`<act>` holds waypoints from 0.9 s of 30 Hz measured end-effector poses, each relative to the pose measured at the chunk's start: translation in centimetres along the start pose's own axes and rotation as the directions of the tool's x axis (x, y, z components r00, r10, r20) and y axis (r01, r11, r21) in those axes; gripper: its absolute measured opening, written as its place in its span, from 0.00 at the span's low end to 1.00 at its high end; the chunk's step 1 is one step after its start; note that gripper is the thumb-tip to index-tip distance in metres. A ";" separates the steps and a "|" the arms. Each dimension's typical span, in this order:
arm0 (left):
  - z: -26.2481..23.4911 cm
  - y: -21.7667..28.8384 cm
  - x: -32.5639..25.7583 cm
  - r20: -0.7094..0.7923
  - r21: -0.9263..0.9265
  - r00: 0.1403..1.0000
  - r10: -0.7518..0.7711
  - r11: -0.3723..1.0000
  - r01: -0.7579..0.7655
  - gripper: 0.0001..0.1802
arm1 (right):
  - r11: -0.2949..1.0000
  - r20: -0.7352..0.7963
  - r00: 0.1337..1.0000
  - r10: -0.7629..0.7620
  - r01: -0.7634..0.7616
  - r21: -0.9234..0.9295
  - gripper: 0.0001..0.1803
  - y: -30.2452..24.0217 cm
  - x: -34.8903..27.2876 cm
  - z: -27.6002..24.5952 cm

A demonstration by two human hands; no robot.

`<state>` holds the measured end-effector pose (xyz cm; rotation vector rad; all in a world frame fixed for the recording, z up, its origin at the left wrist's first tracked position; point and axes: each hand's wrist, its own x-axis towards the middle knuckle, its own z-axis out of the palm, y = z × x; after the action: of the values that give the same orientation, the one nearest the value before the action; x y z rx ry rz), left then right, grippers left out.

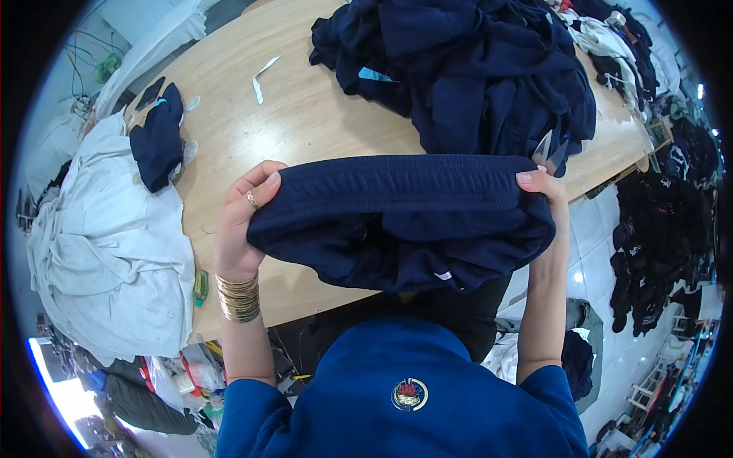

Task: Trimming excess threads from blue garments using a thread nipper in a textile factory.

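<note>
A navy garment with a wide elastic waistband point(397, 182) is stretched sideways between my two hands, above the near table edge. My left hand point(248, 210) grips its left end, thumb over the band; a ring and several gold-coloured bangles point(239, 298) are on this hand and wrist. At the other end my right hand point(546, 187) pinches the band, thumb on top and fingers mostly hidden. Metal blades like thread snips point(543, 146) stick out just beyond my right hand; whether it holds them I cannot tell. A small white label point(443, 275) shows inside the garment.
Piled navy cloth point(473, 69) covers the far right of the wooden table point(221, 99). White cloth point(114, 259) drapes over its left side, with a small navy piece point(157, 141) on top. A white strip point(263, 79) lies farther back. Dark clothes point(657, 252) heap on the right-hand floor.
</note>
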<state>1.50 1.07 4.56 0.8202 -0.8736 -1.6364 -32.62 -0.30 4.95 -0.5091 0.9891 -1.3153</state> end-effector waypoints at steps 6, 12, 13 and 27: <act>-0.7 -0.7 -0.4 0.011 -0.009 0.999 -0.053 0.999 0.054 0.08 | 0.983 -0.084 0.995 0.056 -0.070 -0.168 0.24 0.9 0.6 -0.3; -4.6 -8.1 0.5 -0.155 0.809 0.969 -0.190 0.539 0.235 0.09 | 0.890 0.064 0.922 0.382 -0.349 -0.294 0.28 6.9 5.8 -2.8; -4.3 -8.6 0.3 -0.164 0.805 0.966 -0.198 0.539 0.247 0.09 | 0.884 0.121 0.901 0.417 -0.372 -0.283 0.24 8.1 6.3 -3.1; 4.3 -10.7 3.7 0.241 0.804 0.966 0.098 0.537 -0.255 0.17 | 0.507 0.236 0.969 -0.077 0.242 -0.827 0.08 6.9 5.8 -2.6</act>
<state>-7.98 -0.11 -2.84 1.1822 -1.8767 -1.0447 -31.20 -3.69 -3.67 -1.4937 1.4504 -0.8192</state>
